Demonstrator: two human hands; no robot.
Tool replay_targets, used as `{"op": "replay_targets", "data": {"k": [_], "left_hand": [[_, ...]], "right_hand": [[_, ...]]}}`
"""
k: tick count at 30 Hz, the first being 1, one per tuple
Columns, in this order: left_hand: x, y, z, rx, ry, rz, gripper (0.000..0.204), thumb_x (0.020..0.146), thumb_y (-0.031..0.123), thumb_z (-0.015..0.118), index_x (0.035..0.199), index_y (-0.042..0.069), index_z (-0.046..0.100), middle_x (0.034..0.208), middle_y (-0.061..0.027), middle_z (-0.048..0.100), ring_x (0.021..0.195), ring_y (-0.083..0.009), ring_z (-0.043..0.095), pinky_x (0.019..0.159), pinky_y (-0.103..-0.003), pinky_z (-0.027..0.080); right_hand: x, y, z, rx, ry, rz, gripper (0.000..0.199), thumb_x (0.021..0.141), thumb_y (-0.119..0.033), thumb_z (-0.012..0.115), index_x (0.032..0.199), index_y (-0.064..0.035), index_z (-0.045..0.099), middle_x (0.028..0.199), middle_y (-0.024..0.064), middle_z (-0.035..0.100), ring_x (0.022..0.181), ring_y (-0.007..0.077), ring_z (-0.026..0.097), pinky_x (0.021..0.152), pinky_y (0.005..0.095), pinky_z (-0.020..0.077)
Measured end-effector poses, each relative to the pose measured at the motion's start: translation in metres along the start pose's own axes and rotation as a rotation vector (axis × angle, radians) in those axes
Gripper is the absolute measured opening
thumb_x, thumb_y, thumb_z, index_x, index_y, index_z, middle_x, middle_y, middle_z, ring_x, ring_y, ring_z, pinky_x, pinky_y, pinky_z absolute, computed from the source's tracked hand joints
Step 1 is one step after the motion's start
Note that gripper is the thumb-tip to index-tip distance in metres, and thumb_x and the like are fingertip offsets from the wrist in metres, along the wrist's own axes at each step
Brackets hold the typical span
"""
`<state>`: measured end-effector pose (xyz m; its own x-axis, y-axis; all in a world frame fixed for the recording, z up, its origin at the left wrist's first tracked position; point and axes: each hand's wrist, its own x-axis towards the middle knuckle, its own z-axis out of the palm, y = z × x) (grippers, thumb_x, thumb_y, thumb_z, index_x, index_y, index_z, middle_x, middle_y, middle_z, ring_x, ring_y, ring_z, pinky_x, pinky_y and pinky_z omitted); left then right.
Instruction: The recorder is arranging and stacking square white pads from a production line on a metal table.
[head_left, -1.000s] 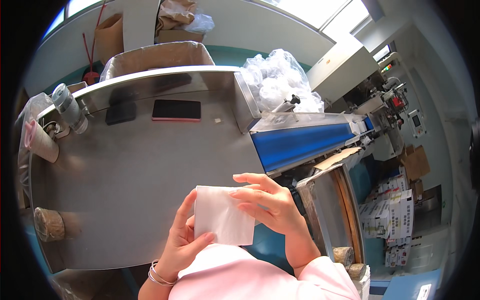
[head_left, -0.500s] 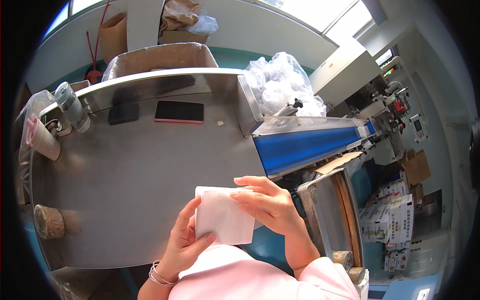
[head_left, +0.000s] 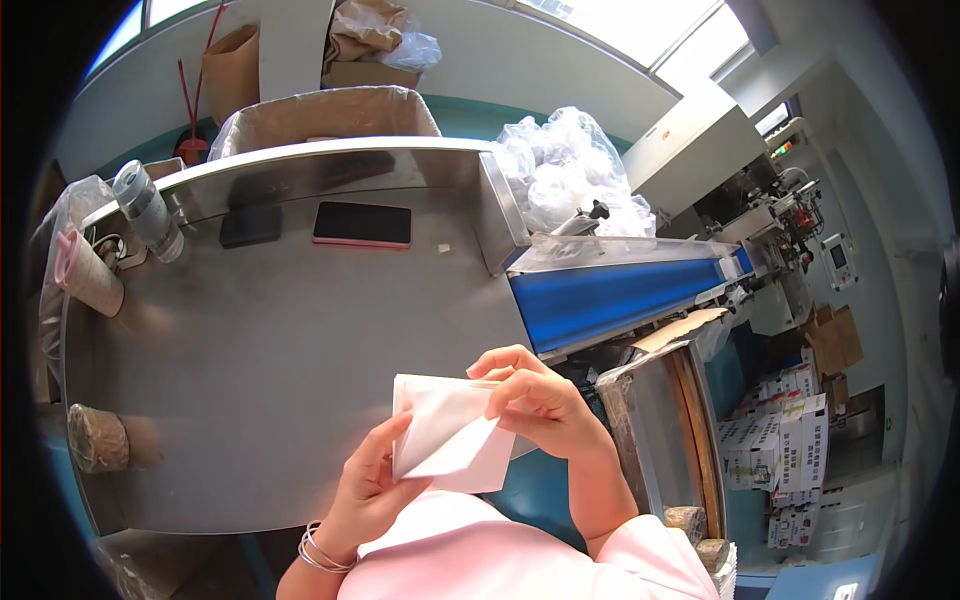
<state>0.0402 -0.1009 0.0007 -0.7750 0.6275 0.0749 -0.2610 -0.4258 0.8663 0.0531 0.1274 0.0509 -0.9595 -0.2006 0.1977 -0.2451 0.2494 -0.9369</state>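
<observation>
A small square stack of thin white sheets (head_left: 470, 462), like paper or tissue, is held up in front of my body, over the near edge of the metal table. My left hand (head_left: 375, 475) grips it by the left side, thumb at the lower front edge and fingers behind. My right hand (head_left: 535, 400) pinches the top sheet at its upper right part and peels it up, so the sheet folds diagonally across the stack. Some of the right fingers reach behind the upper edge. Two thin bangles circle my left wrist.
The metal table (head_left: 270, 370) carries a phone (head_left: 362, 225), a dark flat object (head_left: 250, 227), a clear bottle (head_left: 150, 212), a cup (head_left: 92, 275) and a tape roll (head_left: 98, 440). A blue conveyor belt (head_left: 620, 298) runs off rightward. Beyond stand plastic bags (head_left: 570, 175) and a lined carton (head_left: 330, 115).
My right fingers have closed on the top sheet and lifted its right part, folding it toward the left. The left hand keeps its hold on the stack.
</observation>
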Motion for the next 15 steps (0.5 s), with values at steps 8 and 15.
{"op": "replay_targets", "data": {"k": [8, 15], "left_hand": [[0.001, -0.008, -0.006, -0.171, -0.053, -0.023, 0.055, 0.088, 0.007, 0.055, 0.135, -0.006, 0.03, 0.124, -0.0123, 0.049, 0.111, -0.0164, 0.05, 0.09, -0.028, 0.044], [0.002, -0.005, -0.001, -0.372, 0.053, -0.144, 0.05, 0.093, 0.015, 0.049, 0.134, -0.006, 0.031, 0.125, -0.014, 0.048, 0.112, -0.0176, 0.049, 0.09, -0.029, 0.044]], "right_hand": [[-0.002, 0.024, -0.005, 0.582, -0.119, -0.051, 0.01, 0.082, 0.001, 0.058, 0.084, -0.0088, 0.06, 0.119, 0.011, 0.043, 0.121, 0.0256, 0.037, 0.099, 0.0412, 0.0307], [0.0, 0.023, -0.004, 0.533, -0.107, -0.046, 0.006, 0.082, -0.005, 0.06, 0.08, -0.0102, 0.061, 0.116, 0.012, 0.045, 0.122, 0.0297, 0.037, 0.103, 0.0459, 0.0278]]}}
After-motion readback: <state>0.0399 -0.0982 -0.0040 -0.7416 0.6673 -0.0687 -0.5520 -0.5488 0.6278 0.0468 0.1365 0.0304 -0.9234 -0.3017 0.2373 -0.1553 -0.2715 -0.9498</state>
